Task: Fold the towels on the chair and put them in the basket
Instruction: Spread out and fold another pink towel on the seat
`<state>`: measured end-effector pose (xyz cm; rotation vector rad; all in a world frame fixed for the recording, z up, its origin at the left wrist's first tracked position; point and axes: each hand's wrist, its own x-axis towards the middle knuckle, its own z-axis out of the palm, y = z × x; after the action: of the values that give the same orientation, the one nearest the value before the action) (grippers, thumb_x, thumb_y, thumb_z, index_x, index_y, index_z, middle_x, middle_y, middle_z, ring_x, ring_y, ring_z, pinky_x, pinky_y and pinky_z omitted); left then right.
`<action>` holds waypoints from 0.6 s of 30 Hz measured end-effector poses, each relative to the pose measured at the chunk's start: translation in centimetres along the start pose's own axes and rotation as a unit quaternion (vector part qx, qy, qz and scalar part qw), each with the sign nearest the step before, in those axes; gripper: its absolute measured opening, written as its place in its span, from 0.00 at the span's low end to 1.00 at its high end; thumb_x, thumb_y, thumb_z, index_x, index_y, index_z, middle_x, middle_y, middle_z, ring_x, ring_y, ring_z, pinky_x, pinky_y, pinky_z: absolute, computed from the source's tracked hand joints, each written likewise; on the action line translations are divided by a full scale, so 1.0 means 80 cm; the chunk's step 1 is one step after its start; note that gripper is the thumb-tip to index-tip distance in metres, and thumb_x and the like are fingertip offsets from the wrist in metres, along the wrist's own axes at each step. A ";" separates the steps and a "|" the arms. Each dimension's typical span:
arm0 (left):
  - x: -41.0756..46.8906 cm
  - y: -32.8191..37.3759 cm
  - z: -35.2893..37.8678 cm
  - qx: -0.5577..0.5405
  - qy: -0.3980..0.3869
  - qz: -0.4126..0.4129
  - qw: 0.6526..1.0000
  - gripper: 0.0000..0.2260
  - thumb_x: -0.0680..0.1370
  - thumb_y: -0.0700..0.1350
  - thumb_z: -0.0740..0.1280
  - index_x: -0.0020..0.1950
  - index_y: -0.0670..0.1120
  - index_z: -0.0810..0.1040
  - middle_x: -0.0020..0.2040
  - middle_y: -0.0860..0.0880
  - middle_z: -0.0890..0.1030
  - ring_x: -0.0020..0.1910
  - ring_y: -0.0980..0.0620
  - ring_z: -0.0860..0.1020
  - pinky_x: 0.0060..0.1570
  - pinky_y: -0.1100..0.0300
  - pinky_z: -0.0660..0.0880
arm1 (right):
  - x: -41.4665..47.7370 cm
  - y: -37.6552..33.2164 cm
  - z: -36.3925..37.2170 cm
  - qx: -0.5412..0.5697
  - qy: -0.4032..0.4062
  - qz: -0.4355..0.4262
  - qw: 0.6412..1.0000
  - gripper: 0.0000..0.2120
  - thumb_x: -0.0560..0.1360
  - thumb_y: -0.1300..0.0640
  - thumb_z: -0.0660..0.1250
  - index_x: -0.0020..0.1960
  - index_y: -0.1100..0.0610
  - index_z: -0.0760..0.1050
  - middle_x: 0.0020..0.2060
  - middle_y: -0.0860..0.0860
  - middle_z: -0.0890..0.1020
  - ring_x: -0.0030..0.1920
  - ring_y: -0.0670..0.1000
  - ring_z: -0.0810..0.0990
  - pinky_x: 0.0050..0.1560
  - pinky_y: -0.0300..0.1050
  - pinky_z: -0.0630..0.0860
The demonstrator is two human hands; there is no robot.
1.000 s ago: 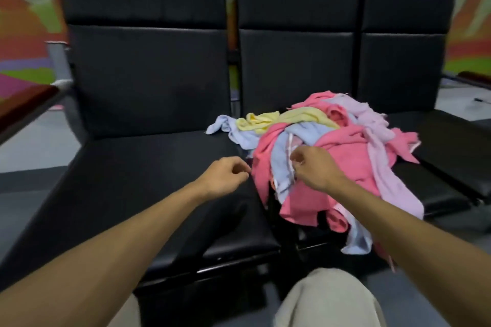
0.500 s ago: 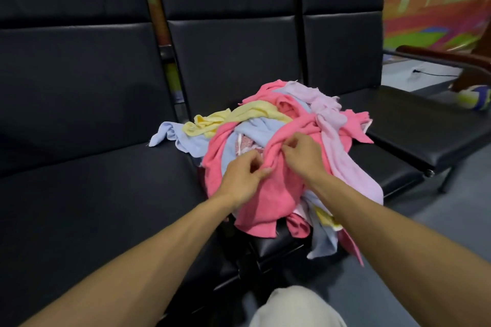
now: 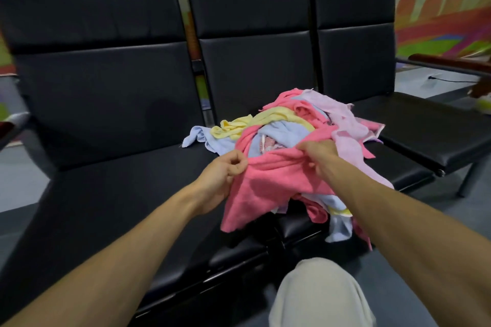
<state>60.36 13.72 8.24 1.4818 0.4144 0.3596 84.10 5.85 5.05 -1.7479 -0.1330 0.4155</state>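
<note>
A heap of towels (image 3: 300, 125) in pink, yellow, light blue and lilac lies on the middle seat of a black bench (image 3: 111, 194). A pink towel (image 3: 268, 183) is stretched at the front of the heap and hangs over the seat edge. My left hand (image 3: 225, 170) pinches its left top edge. My right hand (image 3: 318, 154) grips its right top edge, close against the pile. No basket is in view.
The black bench has three padded seats with tall backs; the left seat (image 3: 93, 207) and right seat (image 3: 430, 130) carry no towels. My knee in light trousers (image 3: 321, 295) is at the bottom. A dark red armrest (image 3: 451, 62) and a cable on the floor are at far right.
My left hand has come across from the bare seat to the pile, and both hands have taken the pink towel's top edge and spread it apart, lifting it partly off the heap.
</note>
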 end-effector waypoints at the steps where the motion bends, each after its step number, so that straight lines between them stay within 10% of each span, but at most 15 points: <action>1: -0.004 -0.001 -0.002 0.014 -0.005 -0.006 1.000 0.13 0.80 0.36 0.59 0.36 0.47 0.70 0.34 0.50 0.68 0.33 0.54 0.65 0.34 0.62 0.61 | -0.004 -0.001 0.008 -0.009 0.025 -0.017 1.000 0.12 0.63 0.61 0.71 0.47 0.60 0.76 0.43 0.57 0.78 0.42 0.56 0.79 0.32 0.44 0.76; 4: -0.009 0.001 -0.006 0.034 -0.007 -0.030 0.999 0.11 0.79 0.38 0.61 0.37 0.46 0.71 0.35 0.50 0.74 0.35 0.55 0.73 0.34 0.64 0.68 | -0.018 -0.026 0.026 0.000 0.055 -0.096 0.994 0.15 0.69 0.62 0.66 0.54 0.56 0.80 0.48 0.56 0.81 0.51 0.58 0.81 0.52 0.50 0.80; 9: -0.004 0.011 -0.028 -0.028 0.093 0.011 0.995 0.05 0.79 0.45 0.64 0.50 0.44 0.75 0.43 0.50 0.82 0.41 0.53 0.79 0.39 0.63 0.73 | -0.101 -0.097 0.080 0.053 -0.160 -0.270 0.948 0.18 0.66 0.77 0.63 0.45 0.57 0.77 0.38 0.49 0.79 0.40 0.47 0.76 0.39 0.37 0.74; 15: -0.040 0.004 -0.094 -0.068 0.239 0.036 0.968 0.15 0.78 0.56 0.64 0.64 0.56 0.69 0.54 0.53 0.80 0.44 0.52 0.78 0.45 0.56 0.75 | -0.182 -0.066 0.173 -0.052 -0.351 -0.242 0.903 0.22 0.68 0.75 0.66 0.62 0.64 0.76 0.55 0.59 0.81 0.55 0.55 0.79 0.60 0.50 0.75; 18: -0.071 -0.016 -0.141 -0.063 0.272 0.007 0.960 0.21 0.75 0.57 0.69 0.65 0.52 0.71 0.56 0.49 0.82 0.48 0.50 0.82 0.50 0.52 0.78 | -0.214 -0.046 0.203 -0.078 -0.479 -0.210 0.849 0.15 0.73 0.72 0.63 0.56 0.60 0.79 0.40 0.48 0.83 0.41 0.44 0.80 0.45 0.37 0.78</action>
<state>49.92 20.83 6.74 1.2477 0.8013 0.7971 63.13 16.29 9.42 -1.4536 -1.2714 0.9356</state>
